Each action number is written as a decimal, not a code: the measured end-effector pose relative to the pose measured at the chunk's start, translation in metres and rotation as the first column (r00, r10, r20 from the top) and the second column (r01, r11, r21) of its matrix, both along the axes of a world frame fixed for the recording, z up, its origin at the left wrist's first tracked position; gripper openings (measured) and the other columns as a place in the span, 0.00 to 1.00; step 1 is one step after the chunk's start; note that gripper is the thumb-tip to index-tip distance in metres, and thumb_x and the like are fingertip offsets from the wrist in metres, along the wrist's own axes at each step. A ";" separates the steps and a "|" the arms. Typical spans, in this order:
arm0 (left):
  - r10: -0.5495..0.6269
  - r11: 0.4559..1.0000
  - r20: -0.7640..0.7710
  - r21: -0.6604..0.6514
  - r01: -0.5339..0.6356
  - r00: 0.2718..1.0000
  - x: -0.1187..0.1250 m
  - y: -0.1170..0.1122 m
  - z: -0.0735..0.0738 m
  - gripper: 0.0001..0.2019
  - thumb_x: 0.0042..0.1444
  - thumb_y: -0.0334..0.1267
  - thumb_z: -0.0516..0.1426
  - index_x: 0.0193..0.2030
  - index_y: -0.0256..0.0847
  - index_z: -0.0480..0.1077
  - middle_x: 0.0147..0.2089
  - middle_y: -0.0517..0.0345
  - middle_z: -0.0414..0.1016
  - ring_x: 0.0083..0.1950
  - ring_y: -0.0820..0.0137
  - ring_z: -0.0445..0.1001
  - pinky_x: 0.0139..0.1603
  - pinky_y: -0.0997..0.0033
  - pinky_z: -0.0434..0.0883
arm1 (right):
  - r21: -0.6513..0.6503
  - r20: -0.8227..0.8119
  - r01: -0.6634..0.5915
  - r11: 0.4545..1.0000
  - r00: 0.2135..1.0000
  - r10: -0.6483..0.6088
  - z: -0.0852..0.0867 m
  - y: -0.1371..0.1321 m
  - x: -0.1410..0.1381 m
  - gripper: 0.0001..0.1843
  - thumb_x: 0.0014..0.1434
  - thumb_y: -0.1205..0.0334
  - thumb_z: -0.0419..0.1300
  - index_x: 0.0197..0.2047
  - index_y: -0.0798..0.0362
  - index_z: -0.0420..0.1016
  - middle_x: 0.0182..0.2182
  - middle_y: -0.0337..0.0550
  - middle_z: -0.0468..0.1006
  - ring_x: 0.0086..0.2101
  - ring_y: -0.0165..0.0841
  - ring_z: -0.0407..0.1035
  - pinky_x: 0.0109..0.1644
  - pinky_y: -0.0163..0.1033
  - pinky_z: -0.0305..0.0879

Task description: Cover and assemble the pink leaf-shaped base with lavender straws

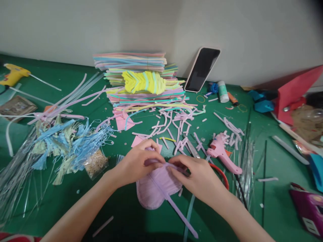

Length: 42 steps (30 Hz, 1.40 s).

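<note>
A flat lilac pipe-cleaner piece (pixel 151 195) with rounded lobes lies low over the table between my hands. A single lilac pipe cleaner (pixel 180 213) runs across it, and its loose end sticks out toward the lower right. My left hand (pixel 141 161) pinches the upper edge of the piece between thumb and fingers. Opposite it, my right hand (pixel 193 169) closes its thumb and fingertips on the upper right edge, where a strip of pipe cleaner shows. The fingertips of both hands partly cover that edge.
A pink glue gun (pixel 223 153) and red-handled scissors (pixel 222 174) lie at the right. Cut lilac bits (pixel 181 121) are scattered ahead, before bundled pipe cleaners (pixel 131 62). A phone (pixel 203 69) leans on the wall. Blue tassels (pixel 75 137) lie left, near a yellow glue gun (pixel 15 74).
</note>
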<state>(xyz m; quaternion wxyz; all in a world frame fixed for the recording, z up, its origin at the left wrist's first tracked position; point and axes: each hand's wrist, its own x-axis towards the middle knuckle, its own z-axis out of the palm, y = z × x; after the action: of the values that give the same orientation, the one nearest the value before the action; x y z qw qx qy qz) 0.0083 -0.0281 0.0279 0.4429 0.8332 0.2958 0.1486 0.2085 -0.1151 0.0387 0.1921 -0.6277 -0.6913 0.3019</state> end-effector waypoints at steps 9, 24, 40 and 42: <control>-0.297 0.941 -0.157 -0.214 0.261 0.942 0.006 0.025 0.036 0.08 0.56 0.44 0.61 0.35 0.43 0.77 0.34 0.61 0.78 0.36 0.70 0.74 0.38 0.73 0.64 | 0.055 -0.106 -0.111 0.992 0.988 0.117 0.011 0.005 -0.008 0.09 0.62 0.69 0.55 0.36 0.49 0.76 0.33 0.36 0.82 0.31 0.29 0.75 0.35 0.34 0.68; -0.193 0.941 -0.193 -0.314 0.125 0.962 0.013 0.013 0.030 0.09 0.57 0.40 0.58 0.37 0.40 0.78 0.35 0.61 0.80 0.33 0.73 0.72 0.34 0.76 0.63 | 0.392 0.167 -0.020 0.920 0.985 -0.049 0.016 -0.017 0.007 0.06 0.63 0.68 0.56 0.36 0.52 0.74 0.29 0.40 0.79 0.29 0.31 0.74 0.33 0.35 0.67; 0.016 0.858 -0.157 -0.505 -0.094 0.987 0.014 0.009 0.009 0.13 0.55 0.48 0.60 0.33 0.39 0.78 0.32 0.59 0.79 0.33 0.71 0.73 0.34 0.76 0.67 | 0.139 -0.024 0.370 0.919 0.928 -0.371 0.005 -0.021 0.001 0.07 0.59 0.62 0.61 0.30 0.49 0.78 0.26 0.36 0.78 0.23 0.27 0.70 0.28 0.32 0.65; 0.024 0.840 -0.146 -0.533 -0.099 0.989 0.013 0.009 0.007 0.13 0.54 0.47 0.61 0.37 0.39 0.78 0.34 0.58 0.79 0.35 0.71 0.74 0.36 0.75 0.68 | 0.053 -0.048 0.412 0.910 0.911 -0.410 0.004 -0.019 -0.002 0.07 0.58 0.61 0.61 0.29 0.49 0.78 0.25 0.35 0.79 0.23 0.28 0.70 0.28 0.32 0.66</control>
<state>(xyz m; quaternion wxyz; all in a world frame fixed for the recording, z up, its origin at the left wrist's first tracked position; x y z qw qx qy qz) 0.0217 -0.0191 0.0347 0.6333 0.6732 0.3813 0.0179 0.2062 -0.1340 0.0427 0.2829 -0.7473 -0.5493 0.2444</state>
